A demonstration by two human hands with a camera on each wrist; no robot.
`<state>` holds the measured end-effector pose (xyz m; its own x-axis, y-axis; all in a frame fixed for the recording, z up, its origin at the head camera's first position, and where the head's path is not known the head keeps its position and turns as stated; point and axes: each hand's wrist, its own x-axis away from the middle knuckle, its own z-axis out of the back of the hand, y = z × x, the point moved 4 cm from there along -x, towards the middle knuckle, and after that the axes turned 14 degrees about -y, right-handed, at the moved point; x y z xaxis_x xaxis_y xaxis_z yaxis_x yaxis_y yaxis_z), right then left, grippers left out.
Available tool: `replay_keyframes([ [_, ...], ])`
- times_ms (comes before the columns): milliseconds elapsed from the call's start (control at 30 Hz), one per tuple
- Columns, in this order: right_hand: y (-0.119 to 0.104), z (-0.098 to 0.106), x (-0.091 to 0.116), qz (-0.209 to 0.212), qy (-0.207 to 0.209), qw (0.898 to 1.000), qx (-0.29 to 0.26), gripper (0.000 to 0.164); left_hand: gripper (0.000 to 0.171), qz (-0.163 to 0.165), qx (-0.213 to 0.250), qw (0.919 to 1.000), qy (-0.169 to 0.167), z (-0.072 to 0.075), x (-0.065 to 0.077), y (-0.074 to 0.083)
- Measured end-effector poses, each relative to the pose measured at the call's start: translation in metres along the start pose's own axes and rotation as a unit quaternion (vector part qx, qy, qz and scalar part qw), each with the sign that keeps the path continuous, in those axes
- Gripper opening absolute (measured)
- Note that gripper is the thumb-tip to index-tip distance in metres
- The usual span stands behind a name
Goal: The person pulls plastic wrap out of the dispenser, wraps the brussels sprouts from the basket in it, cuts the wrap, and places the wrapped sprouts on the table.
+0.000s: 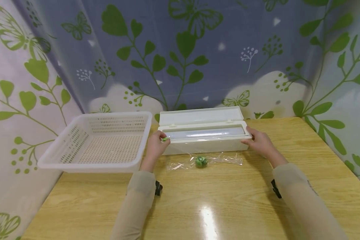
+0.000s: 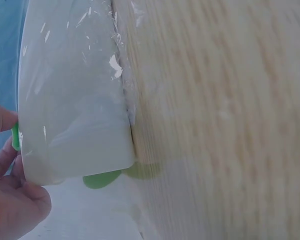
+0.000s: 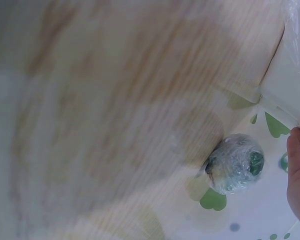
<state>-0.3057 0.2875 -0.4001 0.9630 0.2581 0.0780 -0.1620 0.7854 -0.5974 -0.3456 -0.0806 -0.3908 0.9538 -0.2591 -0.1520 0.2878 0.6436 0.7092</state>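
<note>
A long white cling film dispenser [image 1: 204,146] lies across the table with its lid raised, a roll of film [image 1: 210,133] inside. At its left end my left hand [image 1: 157,145] pinches a small green slider tab [image 2: 15,136]. My right hand [image 1: 259,141] grips the dispenser's right end, thumb in front. Clear film [image 2: 75,100] drapes over the front. Before the box sits a small green round thing [image 1: 201,162] with crinkled film spread to both sides. The right wrist view shows a film-wrapped ball [image 3: 236,163] with a green patch; whether it is the same thing I cannot tell.
A white perforated plastic basket [image 1: 91,165] stands left of the dispenser, close to my left forearm. The wooden table [image 1: 228,203] ends at a leaf-patterned curtain [image 1: 156,50] behind and at both sides. Each wrist carries a black camera mount [image 1: 158,188].
</note>
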Motion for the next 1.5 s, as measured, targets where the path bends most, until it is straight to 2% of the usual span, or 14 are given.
replay_keyframes([
  [300,0.002,-0.001,-0.001,-0.004,-0.004,1.0,-0.006,0.072,0.015,0.02,0.011,0.9996,-0.017,0.001,-0.003,-0.002],
  [633,0.001,-0.001,0.0,-0.008,-0.003,1.0,-0.007,0.071,0.016,-0.024,-0.025,0.9994,-0.007,0.002,-0.003,0.001],
  [800,-0.001,-0.001,0.0,0.005,0.007,1.0,-0.006,0.069,0.023,-0.034,-0.016,0.9993,0.001,0.004,-0.003,0.003],
  [933,-0.001,-0.001,0.0,0.005,0.006,1.0,-0.003,0.069,0.026,-0.026,0.005,0.9996,0.004,0.005,-0.003,0.001],
  [1100,-0.002,0.002,0.002,0.005,0.01,1.0,0.009,0.069,0.021,-0.014,0.011,0.9998,0.0,0.005,-0.003,-0.001],
  [1300,-0.005,0.0,0.003,0.012,-0.001,1.0,0.015,0.066,0.016,-0.012,-0.032,0.9994,-0.003,0.001,0.002,0.002],
  [1433,-0.007,0.002,0.007,0.041,0.017,0.999,0.012,0.051,0.015,-0.034,-0.07,0.997,0.005,-0.002,0.004,0.014],
  [1500,-0.009,0.002,0.008,0.06,0.031,0.998,0.016,0.042,0.013,-0.058,-0.08,0.9951,0.005,-0.005,0.003,0.023],
])
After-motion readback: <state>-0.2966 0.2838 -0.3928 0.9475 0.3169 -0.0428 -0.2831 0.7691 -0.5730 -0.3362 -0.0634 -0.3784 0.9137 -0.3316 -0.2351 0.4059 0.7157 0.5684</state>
